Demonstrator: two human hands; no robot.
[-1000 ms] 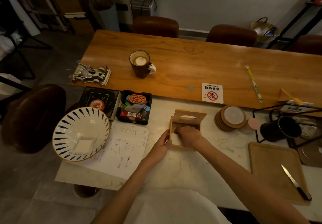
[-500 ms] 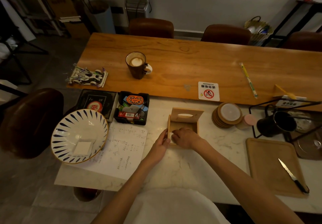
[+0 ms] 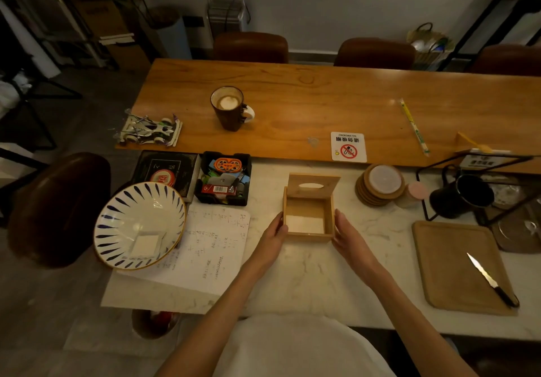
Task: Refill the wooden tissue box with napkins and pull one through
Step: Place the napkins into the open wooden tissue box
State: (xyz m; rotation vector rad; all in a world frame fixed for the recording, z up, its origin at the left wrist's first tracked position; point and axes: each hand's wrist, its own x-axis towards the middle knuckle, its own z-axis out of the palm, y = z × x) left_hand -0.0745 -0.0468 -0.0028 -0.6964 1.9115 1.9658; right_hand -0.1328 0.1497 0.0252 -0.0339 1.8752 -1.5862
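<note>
The wooden tissue box [image 3: 327,237] stands on the marble counter with its slotted lid [image 3: 312,185] tipped up at the back. White napkins [image 3: 304,224] lie flat inside it. My left hand [image 3: 273,237] rests against the box's left wall and my right hand [image 3: 349,237] against its right wall, fingers extended along the sides. A few more white napkins [image 3: 145,244] sit in the blue-striped bowl [image 3: 117,215] to the left.
A written sheet of paper [image 3: 215,247] lies left of the box. Coasters [image 3: 380,184], a black mug [image 3: 464,196] in a wire stand and a wooden board [image 3: 459,268] with a knife [image 3: 491,280] are on the right. A coffee cup [image 3: 228,107] stands on the wooden table behind.
My right hand has come out of the box, where it was pressing the napkins down, and now rests against the box's right side. The left hand stays at the left side.
</note>
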